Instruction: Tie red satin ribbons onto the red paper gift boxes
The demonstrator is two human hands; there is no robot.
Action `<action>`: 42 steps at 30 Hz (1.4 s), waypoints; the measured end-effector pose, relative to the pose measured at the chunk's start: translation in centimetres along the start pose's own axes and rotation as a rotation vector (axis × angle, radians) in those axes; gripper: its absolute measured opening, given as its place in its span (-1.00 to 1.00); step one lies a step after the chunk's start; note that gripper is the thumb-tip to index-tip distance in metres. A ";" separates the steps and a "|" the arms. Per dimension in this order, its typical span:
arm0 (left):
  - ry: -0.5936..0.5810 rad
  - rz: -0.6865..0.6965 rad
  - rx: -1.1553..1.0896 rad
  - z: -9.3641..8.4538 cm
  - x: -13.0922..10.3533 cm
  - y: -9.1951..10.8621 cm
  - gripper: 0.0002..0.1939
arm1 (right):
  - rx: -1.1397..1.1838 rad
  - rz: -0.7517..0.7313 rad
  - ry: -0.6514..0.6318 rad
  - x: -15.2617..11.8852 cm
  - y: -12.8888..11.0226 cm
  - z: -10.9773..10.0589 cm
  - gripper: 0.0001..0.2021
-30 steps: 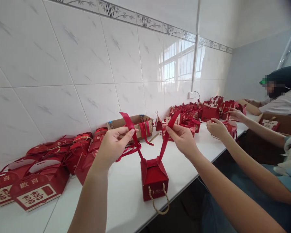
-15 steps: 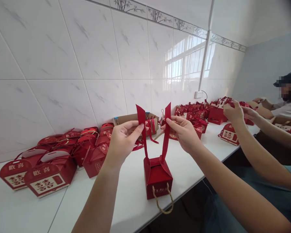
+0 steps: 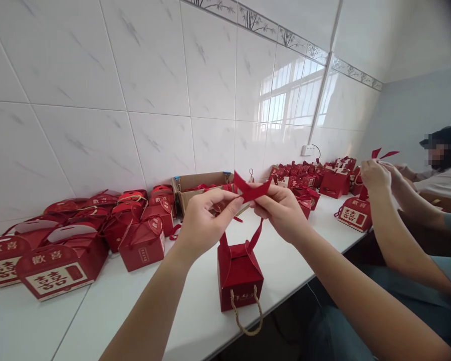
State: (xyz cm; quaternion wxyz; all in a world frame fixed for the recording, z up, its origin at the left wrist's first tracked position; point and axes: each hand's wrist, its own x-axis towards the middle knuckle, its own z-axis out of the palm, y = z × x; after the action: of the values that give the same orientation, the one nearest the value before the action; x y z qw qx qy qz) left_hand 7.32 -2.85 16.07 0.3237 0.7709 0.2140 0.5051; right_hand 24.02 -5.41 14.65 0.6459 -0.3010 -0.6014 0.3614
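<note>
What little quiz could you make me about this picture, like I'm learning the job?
1. Pick one: what do the left hand and the right hand both pinch?
A) a pen
B) a red ribbon
C) scissors

2. True or false: the small red box below the hands stands on the white table.

3. Fill in the colour: the rope loop on the small red box is ____.

Key: 1. B; 2. True; 3. Tan.
</note>
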 end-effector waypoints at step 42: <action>-0.116 -0.241 1.046 -9.8 -9.5 -8.5 -0.75 | -0.882 0.241 0.171 -14.4 9.1 -14.0 -0.66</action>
State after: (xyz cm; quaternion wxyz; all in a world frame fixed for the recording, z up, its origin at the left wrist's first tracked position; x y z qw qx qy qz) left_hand -5.51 -0.37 6.67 -0.0365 0.8259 0.5056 0.2469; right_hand 36.81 -11.62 -2.29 0.4569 -0.6434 -0.6030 0.1172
